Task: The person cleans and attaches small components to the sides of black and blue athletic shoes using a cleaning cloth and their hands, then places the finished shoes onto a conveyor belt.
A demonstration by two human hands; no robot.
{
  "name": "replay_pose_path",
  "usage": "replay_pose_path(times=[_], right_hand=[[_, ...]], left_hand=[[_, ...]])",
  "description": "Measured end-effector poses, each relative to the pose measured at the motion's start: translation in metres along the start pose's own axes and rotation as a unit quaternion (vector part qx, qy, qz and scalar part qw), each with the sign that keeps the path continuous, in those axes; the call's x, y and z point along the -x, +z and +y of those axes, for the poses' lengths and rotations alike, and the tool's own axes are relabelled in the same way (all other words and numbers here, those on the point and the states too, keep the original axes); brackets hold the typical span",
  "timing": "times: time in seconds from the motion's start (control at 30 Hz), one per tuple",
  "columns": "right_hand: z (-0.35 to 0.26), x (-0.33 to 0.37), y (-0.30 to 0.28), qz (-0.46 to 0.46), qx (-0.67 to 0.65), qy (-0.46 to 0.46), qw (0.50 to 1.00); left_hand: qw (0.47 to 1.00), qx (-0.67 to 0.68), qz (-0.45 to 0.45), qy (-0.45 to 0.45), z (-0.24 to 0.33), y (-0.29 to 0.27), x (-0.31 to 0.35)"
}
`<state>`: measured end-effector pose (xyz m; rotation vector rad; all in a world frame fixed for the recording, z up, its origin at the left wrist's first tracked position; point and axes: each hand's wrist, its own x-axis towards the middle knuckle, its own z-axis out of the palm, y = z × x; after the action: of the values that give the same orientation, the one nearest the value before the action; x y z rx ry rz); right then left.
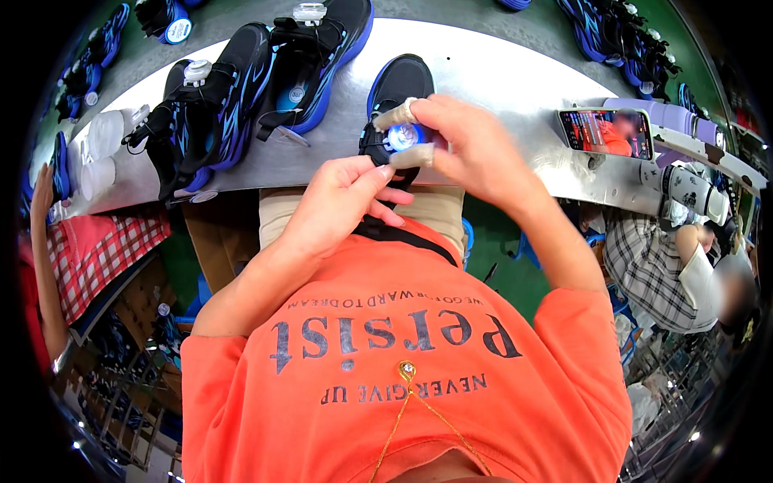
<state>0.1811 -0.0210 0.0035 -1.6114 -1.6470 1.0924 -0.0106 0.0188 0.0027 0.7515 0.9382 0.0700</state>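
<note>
A black and blue sneaker [404, 79] lies on the metal table at its near edge, toe pointing away from me. On its upper sits a clear round dial [404, 137] that glows blue-white. My right hand [471, 149], with pale covers on thumb and forefinger, is closed around the dial from the right. At the shoe's near left side, my left hand [342, 197] has thumb and forefinger pressed together, its other fingers loosely bent. Whatever lies in that pinch is hidden. The near end of the shoe is mostly covered by my hands.
Several similar sneakers [241, 88] with clear dials stand to the left. Beside them are translucent white cups [98, 177]. A propped phone [605, 134] and a white tumbler [694, 191] stand at the right. Co-workers sit on both sides. More shoes [616, 44] lie beyond the table.
</note>
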Motion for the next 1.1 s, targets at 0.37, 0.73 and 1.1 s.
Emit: replay_pose_path(times=[0.37, 0.73, 1.1], right_hand=[[0.0, 0.0, 0.007, 0.035, 0.059, -0.019, 0.997], [0.009, -0.003, -0.001, -0.018, -0.028, -0.05, 0.998], [0.0, -0.001, -0.006, -0.043, 0.007, -0.063, 0.997]], left_hand=[[0.999, 0.039, -0.017, 0.008, -0.002, 0.002, 0.002], [0.994, 0.1, -0.042, -0.008, -0.003, -0.006, 0.001], [0.994, 0.002, -0.098, -0.039, 0.002, -0.024, -0.004]])
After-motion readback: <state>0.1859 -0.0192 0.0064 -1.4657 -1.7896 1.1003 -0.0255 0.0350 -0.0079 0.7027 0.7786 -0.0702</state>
